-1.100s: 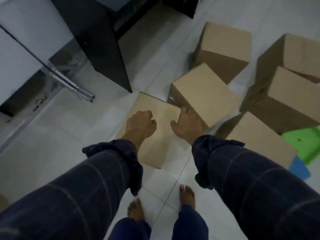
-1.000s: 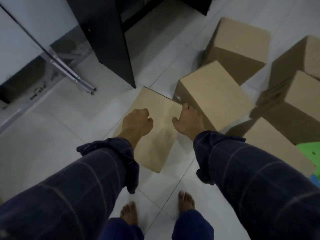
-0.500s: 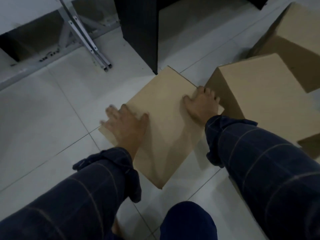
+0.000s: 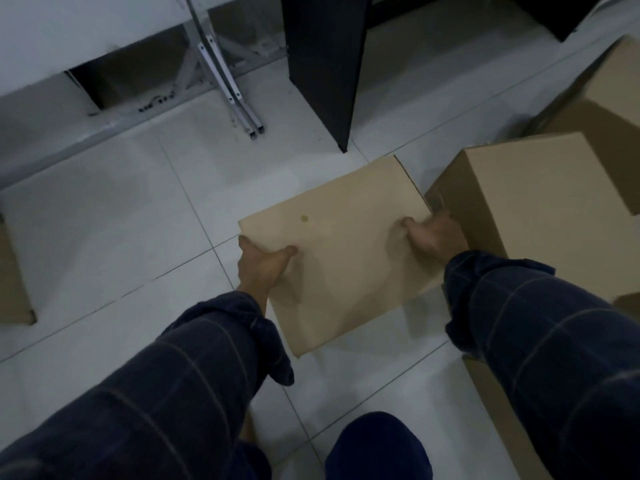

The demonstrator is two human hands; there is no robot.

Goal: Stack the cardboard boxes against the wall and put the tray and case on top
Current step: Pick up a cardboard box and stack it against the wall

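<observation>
- Left of the held box (image 4: 341, 251): a brown box corner (image 4: 14, 282), cut off by the frame edge.
- Left hand (image 4: 261, 263) grips the held box's left edge, thumb on top, fingers hidden underneath.
- Right hand (image 4: 433, 237) grips its right edge, blurred, fingers hidden.
- Just right of it: second box (image 4: 533, 209); behind that, a third box (image 4: 606, 95), cropped.
- Tray, case: out of view.

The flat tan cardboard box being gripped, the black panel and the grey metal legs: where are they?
Flat tan cardboard box (image 4: 343, 251), head view, top face.
Black panel (image 4: 325, 64), head view, side face.
Grey metal legs (image 4: 225, 74), head view, mid-length.
</observation>
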